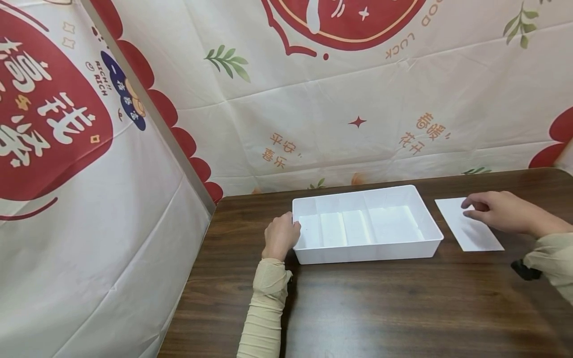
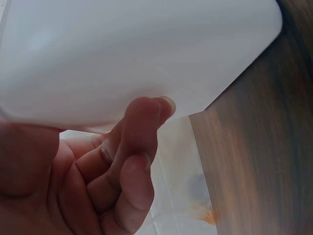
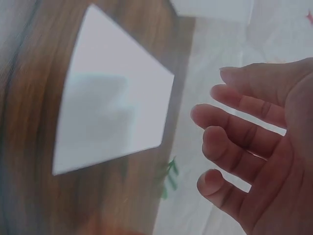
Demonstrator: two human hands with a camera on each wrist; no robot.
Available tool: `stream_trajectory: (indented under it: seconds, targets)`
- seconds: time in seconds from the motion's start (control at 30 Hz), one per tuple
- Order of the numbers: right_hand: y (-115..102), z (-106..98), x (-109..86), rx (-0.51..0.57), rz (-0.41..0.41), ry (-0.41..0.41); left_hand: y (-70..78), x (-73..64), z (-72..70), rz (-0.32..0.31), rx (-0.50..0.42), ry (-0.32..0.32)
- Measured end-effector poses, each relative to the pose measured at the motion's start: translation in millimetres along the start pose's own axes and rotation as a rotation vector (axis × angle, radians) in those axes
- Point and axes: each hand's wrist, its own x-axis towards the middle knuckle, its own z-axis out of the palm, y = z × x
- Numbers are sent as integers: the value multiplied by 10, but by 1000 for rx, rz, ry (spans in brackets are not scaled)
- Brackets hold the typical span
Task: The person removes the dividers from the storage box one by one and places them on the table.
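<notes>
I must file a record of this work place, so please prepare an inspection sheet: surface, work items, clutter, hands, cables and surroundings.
Surface: dark brown wood-grain table, reflecting some light.
Work items: white open tray on the table; white rectangular sheet lying flat, to the tray's right and apart from it.
Clutter: nothing seen.
Left hand: holds the tray's left end.
Right hand: above the sheet, fingers loosely curved, holding nothing; black item at that sleeve.
Cables: nothing seen.
Surroundings: white printed hanging behind the table, with red designs, lettering and green leaves; another on the left.
</notes>
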Motion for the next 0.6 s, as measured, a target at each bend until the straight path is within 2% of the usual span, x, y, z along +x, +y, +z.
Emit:
stream_trajectory:
  seconds: [0.27,0.43,0.6]
  targets:
    - [-321,-71,55,12,-34,90,-3,11,11,-7,8,-1]
    - [-545,-85,94,39,-49,117,-9,13,24,-1,17,23]
    - [-770,-86,146,61,-63,148,-13,15,25,-6,20,13]
